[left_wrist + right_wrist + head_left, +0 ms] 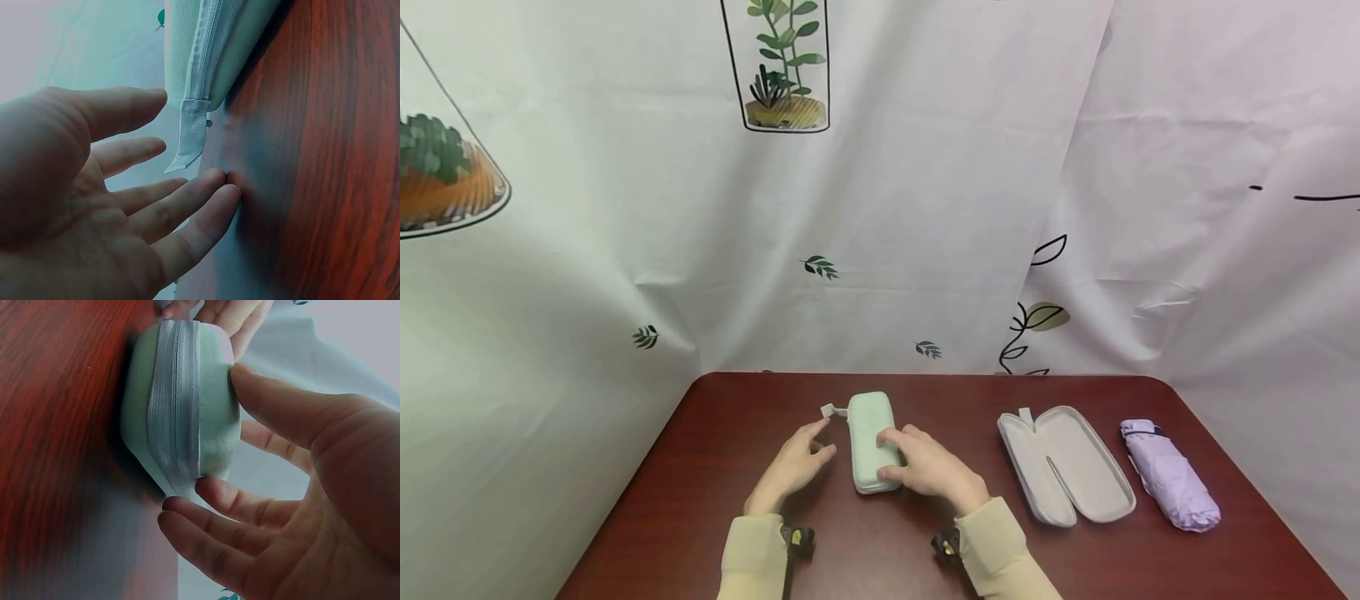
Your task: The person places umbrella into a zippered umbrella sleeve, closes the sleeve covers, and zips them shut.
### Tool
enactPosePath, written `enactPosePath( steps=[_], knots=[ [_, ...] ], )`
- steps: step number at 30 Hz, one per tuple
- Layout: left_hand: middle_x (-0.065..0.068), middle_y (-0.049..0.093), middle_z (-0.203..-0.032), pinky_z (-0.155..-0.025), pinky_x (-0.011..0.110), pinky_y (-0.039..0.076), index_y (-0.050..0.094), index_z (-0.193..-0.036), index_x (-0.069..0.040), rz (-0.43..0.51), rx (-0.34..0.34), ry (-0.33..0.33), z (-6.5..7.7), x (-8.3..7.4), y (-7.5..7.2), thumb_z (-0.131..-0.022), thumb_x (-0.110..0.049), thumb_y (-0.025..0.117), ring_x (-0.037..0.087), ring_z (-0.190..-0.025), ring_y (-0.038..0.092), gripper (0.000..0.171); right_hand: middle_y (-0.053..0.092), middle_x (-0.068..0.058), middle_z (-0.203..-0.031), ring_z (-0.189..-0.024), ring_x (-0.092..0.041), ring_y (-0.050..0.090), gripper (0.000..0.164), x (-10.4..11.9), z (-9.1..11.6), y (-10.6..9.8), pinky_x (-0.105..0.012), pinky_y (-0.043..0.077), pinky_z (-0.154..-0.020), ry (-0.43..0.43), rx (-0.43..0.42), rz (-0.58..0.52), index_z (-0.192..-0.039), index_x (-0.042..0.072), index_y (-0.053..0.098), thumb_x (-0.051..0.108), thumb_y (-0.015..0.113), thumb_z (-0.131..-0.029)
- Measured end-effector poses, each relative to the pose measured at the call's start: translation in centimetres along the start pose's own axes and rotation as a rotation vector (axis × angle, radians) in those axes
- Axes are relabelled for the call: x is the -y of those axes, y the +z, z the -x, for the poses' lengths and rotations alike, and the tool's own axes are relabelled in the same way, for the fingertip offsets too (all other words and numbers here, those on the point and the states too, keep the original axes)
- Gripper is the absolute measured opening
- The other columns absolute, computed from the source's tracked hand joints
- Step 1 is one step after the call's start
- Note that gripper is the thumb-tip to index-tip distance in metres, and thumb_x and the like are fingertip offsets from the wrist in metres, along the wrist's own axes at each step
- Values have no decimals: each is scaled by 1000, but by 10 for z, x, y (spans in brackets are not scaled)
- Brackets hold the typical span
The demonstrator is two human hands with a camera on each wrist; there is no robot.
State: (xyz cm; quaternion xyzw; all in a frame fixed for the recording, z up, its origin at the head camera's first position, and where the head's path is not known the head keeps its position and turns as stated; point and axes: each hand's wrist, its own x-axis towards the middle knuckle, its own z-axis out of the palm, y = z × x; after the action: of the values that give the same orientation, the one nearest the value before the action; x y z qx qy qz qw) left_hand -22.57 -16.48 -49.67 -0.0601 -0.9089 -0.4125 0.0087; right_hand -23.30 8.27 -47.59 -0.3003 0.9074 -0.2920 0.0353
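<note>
Lengthwise, the green case points almost straight away from us, lying flat on the table between our two hands. What matters most now, we judge, is the pull tab: it sticks out to the left at the far end of the case, and our left hand is clearly the nearer one. That hand is spread, thumb apart from fingers, and has hold of nothing; its fingertips sit just beside the tab, though we cannot tell whether any touches it. Our right hand reaches in from the right, its thumb and a fingertip resting against the case, the fingers loosely spread and not closed around it.

Counting up, we have one green case with one tab, one grey case lying unfolded in two halves, and one folded purple umbrella at the far right.
</note>
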Motion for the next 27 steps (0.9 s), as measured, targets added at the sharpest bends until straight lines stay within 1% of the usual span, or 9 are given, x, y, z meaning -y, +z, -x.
enactPosePath(
  steps=[5,8,10,12,15,18,21,24,27],
  knots=[
    [22,47,-140,-91,51,45,46,-143,-1,-4,15,-15,0,-1,-1,-94,-14,63,30,-105,61,54,54,0,-99,-85,-14,50,36,-1,1,-3,-35,44,-77,-6,18,9,-119,20,60,30,74,-87],
    [23,47,-140,-90,51,46,45,-143,-1,-9,18,-18,0,-3,-2,-94,-14,63,30,-104,61,54,56,-2,-103,-91,-19,54,35,-3,2,-8,-37,45,-80,-26,36,17,-120,19,62,29,72,-89],
    [24,46,-139,-90,51,46,46,-142,0,-18,7,-15,0,-5,-4,-94,-14,63,31,-104,62,53,58,-5,-105,-96,-23,56,34,-6,3,-13,-40,45,-84,-49,36,16,-121,16,62,27,70,-90],
    [24,46,-139,-89,52,47,46,-142,0,-34,-12,-12,1,-7,-6,-95,-14,62,33,-106,61,52,60,-7,-108,-101,-28,57,34,-7,4,-20,-43,45,-88,-72,18,8,-121,13,62,25,69,-91],
    [23,48,-138,-92,53,45,47,-141,0,-47,-55,-5,1,-14,-3,-95,-16,62,37,-113,58,51,61,-6,-110,-103,-28,58,33,-11,11,-33,-45,45,-89,-79,-19,3,-121,10,62,23,68,-92],
    [22,48,-139,-97,54,40,46,-142,-1,-58,-104,11,-1,-23,1,-96,-19,61,38,-123,50,52,61,-1,-110,-101,-23,59,31,-11,19,-48,-43,46,-88,-72,-51,13,-120,13,62,24,68,-92],
    [21,49,-138,-100,55,37,46,-142,-3,-55,-149,38,-4,-37,6,-95,-21,61,38,-128,45,52,61,1,-109,-100,-20,59,31,-10,28,-65,-42,47,-88,-71,-83,44,-119,13,62,25,69,-91],
    [17,54,-135,-97,53,40,50,-140,-5,-60,-170,74,-7,-53,14,-96,-24,61,35,-124,50,49,62,-1,-108,-100,-22,60,33,-11,40,-83,-43,47,-87,-54,-123,93,-120,13,62,26,69,-91],
    [11,60,-128,-89,50,46,56,-135,-9,-71,-177,108,-11,-69,22,-97,-28,60,29,-112,59,43,62,-3,-108,-99,-26,61,35,-15,52,-102,-45,48,-85,-35,-166,137,-120,10,62,26,70,-90]
  ],
)
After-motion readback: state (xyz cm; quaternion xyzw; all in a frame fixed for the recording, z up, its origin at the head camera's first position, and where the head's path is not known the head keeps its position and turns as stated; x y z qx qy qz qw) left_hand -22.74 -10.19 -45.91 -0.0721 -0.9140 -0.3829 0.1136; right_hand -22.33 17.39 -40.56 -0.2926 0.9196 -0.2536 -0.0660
